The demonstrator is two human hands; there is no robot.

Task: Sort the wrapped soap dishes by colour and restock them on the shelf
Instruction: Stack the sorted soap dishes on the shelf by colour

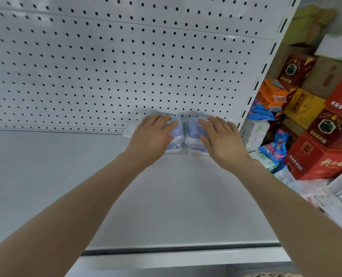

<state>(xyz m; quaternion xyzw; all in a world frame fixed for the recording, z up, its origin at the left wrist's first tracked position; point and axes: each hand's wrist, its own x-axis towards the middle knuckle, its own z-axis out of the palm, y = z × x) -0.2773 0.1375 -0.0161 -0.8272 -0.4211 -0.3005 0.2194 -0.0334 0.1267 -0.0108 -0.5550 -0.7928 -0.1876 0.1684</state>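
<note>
My forearms (76, 196) are reaching over the shelf (166, 206), left grip (150, 134) and right grip (224, 140) lying flat-fingered, clasping nothing, pressing two wrapped blue soap dishes (192, 130) together at its back right corner; I am judging the next move as lifting clear for another colour.

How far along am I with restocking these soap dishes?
Two wrapped dishes look placed: the left blue soap dish and the right blue soap dish sit side by side at the back of the shelf, by the pegboard. In hand: the left hand rests on the left one, the right hand on the right one, both laid flat. Left: no other colours are on the shelf; remaining stock is out of view.
</note>
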